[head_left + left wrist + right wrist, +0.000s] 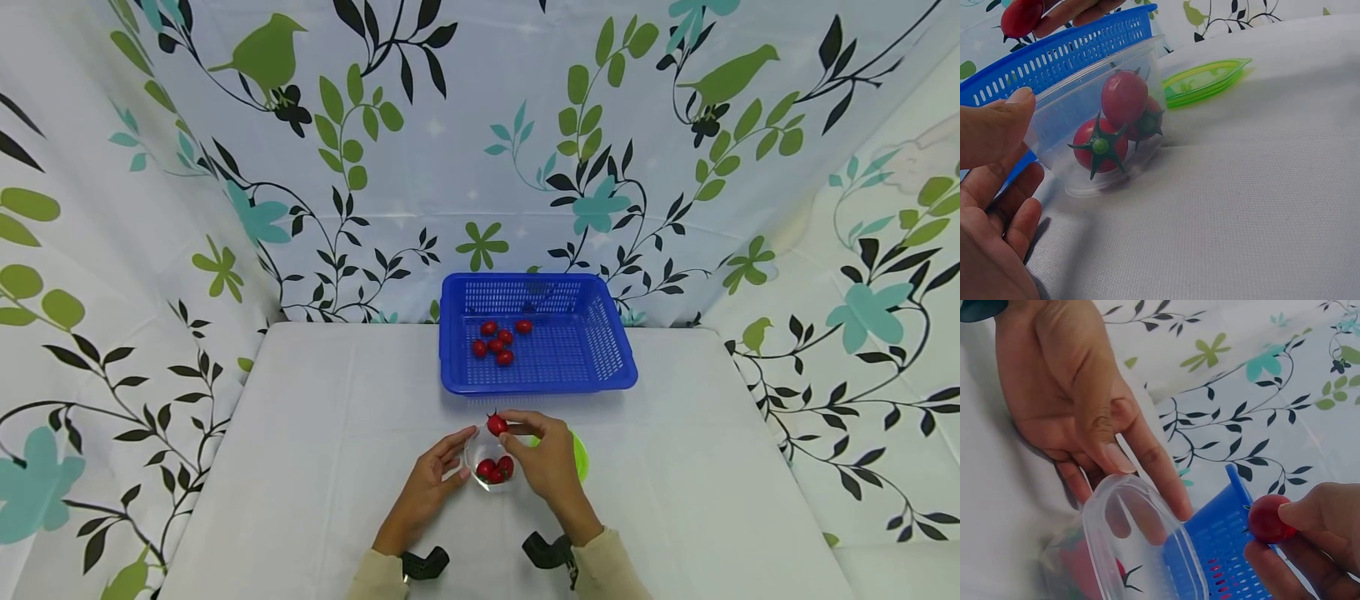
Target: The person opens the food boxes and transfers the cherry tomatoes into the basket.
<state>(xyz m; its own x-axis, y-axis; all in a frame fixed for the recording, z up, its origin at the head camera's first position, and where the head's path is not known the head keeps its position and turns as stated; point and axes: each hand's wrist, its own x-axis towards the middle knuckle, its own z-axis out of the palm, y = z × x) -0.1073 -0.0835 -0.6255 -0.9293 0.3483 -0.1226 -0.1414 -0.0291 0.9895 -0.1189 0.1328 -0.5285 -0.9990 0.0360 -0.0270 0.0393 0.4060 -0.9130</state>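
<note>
My left hand (431,483) grips the side of a clear plastic container (472,454), its thumb (1007,122) at the rim. Three red cherry tomatoes with green calyxes lie in the container, one tomato (1100,147) showing its star-shaped calyx. Just above the rim, my right hand (551,462) pinches another cherry tomato (1269,519) between thumb and fingers. In the head view, that held tomato is over the container's far side. A bright green lid (1204,81) lies on the table beside the container, partly covered by my right hand in the head view.
A blue perforated basket (600,333) stands behind the container, with several cherry tomatoes (497,345) in its left half. White cloth covers the table (337,417). A curtain (465,150) printed with leaves and birds hangs behind and at both sides.
</note>
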